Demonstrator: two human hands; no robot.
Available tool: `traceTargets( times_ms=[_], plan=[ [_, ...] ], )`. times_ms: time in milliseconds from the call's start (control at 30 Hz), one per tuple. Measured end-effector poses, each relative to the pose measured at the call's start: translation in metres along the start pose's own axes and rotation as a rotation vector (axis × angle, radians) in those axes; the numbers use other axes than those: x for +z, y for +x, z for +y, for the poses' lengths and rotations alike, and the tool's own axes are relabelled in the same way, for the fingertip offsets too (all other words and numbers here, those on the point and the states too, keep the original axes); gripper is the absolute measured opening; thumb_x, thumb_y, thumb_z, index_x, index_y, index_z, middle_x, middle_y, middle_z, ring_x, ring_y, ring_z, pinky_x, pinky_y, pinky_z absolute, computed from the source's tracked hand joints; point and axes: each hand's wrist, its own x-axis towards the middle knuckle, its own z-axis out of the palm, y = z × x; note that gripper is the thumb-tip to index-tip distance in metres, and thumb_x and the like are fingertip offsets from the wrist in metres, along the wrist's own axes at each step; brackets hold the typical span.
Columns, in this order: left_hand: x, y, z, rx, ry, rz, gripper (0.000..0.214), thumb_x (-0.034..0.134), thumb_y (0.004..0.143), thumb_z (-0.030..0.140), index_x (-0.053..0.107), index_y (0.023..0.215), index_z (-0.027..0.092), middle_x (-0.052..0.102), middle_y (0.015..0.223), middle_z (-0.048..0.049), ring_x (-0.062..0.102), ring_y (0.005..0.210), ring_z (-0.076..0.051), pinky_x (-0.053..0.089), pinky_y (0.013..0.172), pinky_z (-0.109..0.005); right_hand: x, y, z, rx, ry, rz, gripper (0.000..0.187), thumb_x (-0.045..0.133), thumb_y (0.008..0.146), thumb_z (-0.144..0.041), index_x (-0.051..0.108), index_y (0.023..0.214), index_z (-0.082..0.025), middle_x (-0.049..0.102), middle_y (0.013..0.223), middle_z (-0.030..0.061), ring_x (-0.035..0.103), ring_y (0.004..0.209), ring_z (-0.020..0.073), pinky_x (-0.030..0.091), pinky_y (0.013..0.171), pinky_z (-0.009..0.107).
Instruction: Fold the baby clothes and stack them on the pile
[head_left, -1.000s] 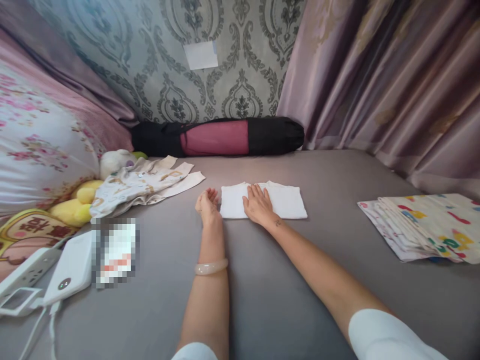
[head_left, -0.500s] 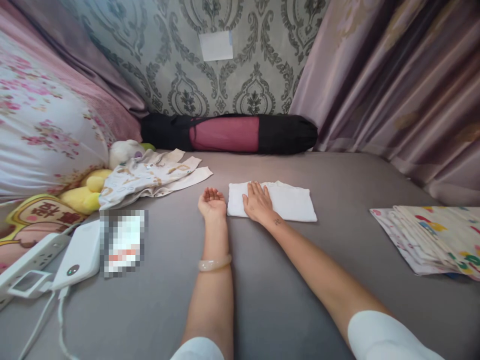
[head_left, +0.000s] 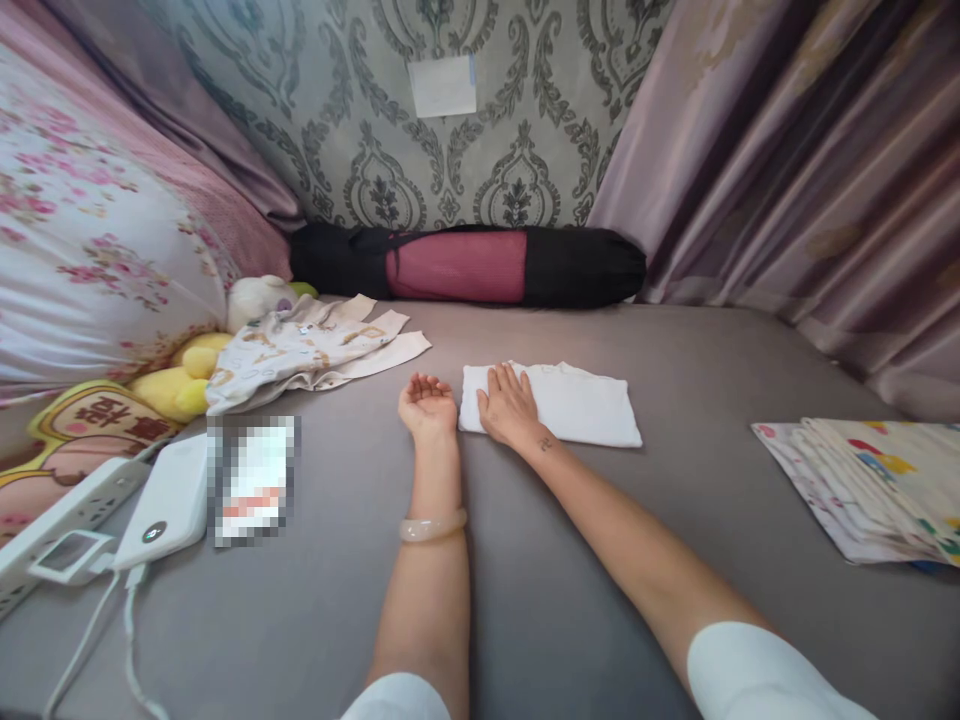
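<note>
A folded white garment lies flat on the grey bed sheet, its long side running left to right. My right hand rests palm down on its left part, fingers stretched out and pointing away from me. Just left of the garment, my left hand lies palm up on the sheet with its fingers loosely curled and apart; nothing is in it. A pale bangle circles my left forearm.
At the left lie a patterned baby garment, yellow plush toys, a power bank with cables and a power strip. A stack of folded cloths sits at the right. A black and pink rolled bag lies along the wall.
My right hand has slid slightly left across the white garment. The whole view has shifted a little; my left hand keeps its pose beside the garment.
</note>
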Motion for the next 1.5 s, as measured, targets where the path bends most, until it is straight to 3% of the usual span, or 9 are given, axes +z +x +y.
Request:
traceTargets(
  times_ms=[233,433,667,933,1067,1200,1267,1367,1500],
  plan=[
    [0.005,-0.005,0.003,-0.015,-0.107,0.108,0.019,0.039,0.079,0.02,0.054,0.067,0.02,0.054,0.06,-0.0012,0.057,0.062,-0.012,0.044,0.063,-0.024,0.012,0.002,-0.012,-0.047,0.062,0.0,0.06,0.028,0.099,-0.036,0.034,0.147,0.0,0.034,0.153,0.018,0.024,0.144,0.0265,0.012,0.117,0.042],
    [0.003,-0.003,0.003,0.003,-0.061,0.002,0.019,0.04,0.078,0.02,0.054,0.066,0.021,0.056,0.061,-0.0011,0.057,0.062,-0.012,0.044,0.064,-0.024,0.01,0.002,-0.011,-0.051,0.064,-0.007,0.06,0.026,0.099,-0.036,0.034,0.147,-0.001,0.033,0.153,0.0179,0.024,0.144,0.0264,0.012,0.117,0.042],
    [0.007,-0.007,0.011,0.051,-0.195,0.089,0.023,0.039,0.082,0.018,0.057,0.068,0.02,0.057,0.059,-0.0001,0.058,0.059,-0.01,0.044,0.059,-0.021,0.008,0.01,-0.022,-0.116,0.1,-0.033,0.058,0.026,0.098,-0.034,0.035,0.147,-0.002,0.029,0.156,0.0166,0.019,0.146,0.025,0.011,0.118,0.042],
    [0.004,-0.004,0.01,-0.017,-0.301,0.042,0.016,0.044,0.077,0.018,0.058,0.071,0.02,0.057,0.06,0.0024,0.056,0.055,-0.008,0.042,0.058,-0.021,0.015,0.01,-0.024,-0.129,0.128,-0.033,0.057,0.031,0.097,-0.03,0.037,0.145,-0.001,0.031,0.155,0.0167,0.02,0.145,0.026,0.011,0.118,0.042],
    [0.009,-0.003,0.006,0.03,-0.117,0.042,0.012,0.046,0.076,0.023,0.058,0.073,0.02,0.057,0.061,0.0025,0.056,0.055,-0.009,0.041,0.058,-0.021,0.007,0.009,-0.021,-0.131,0.145,-0.044,0.056,0.028,0.098,-0.03,0.037,0.146,-0.002,0.029,0.156,0.0154,0.02,0.145,0.0247,0.013,0.118,0.041],
    [0.023,-0.014,-0.001,0.104,0.127,0.011,0.015,0.052,0.077,0.031,0.06,0.081,0.019,0.061,0.067,0.0019,0.058,0.059,-0.009,0.041,0.059,-0.021,-0.007,0.004,-0.002,-0.067,0.102,0.043,0.056,0.026,0.098,-0.031,0.036,0.146,-0.003,0.028,0.156,0.0158,0.02,0.146,0.0256,0.01,0.118,0.044],
    [0.029,-0.024,-0.007,0.216,0.343,-0.095,0.019,0.053,0.081,0.035,0.061,0.086,0.018,0.065,0.074,-0.0009,0.062,0.066,-0.011,0.045,0.063,-0.023,-0.013,0.002,0.013,-0.011,0.056,0.051,0.057,0.026,0.098,-0.032,0.037,0.145,-0.002,0.029,0.155,0.0166,0.019,0.146,0.0261,0.008,0.118,0.045],
    [0.031,-0.037,-0.02,0.459,0.805,-0.371,0.021,0.048,0.088,0.03,0.063,0.097,0.018,0.071,0.093,-0.0077,0.066,0.089,-0.017,0.05,0.08,-0.031,-0.014,-0.001,0.032,0.049,0.004,-0.026,0.058,0.025,0.099,-0.033,0.035,0.146,-0.002,0.032,0.154,0.0166,0.023,0.144,0.0268,0.011,0.117,0.046],
    [0.025,-0.046,-0.037,0.634,1.439,-0.663,0.03,0.044,0.089,0.017,0.06,0.114,0.016,0.065,0.121,-0.0147,0.058,0.117,-0.025,0.042,0.103,-0.042,-0.009,-0.005,0.041,0.031,-0.029,-0.033,0.057,0.024,0.098,-0.031,0.035,0.147,-0.004,0.035,0.153,0.0153,0.027,0.142,0.0266,0.014,0.117,0.045]
  ],
)
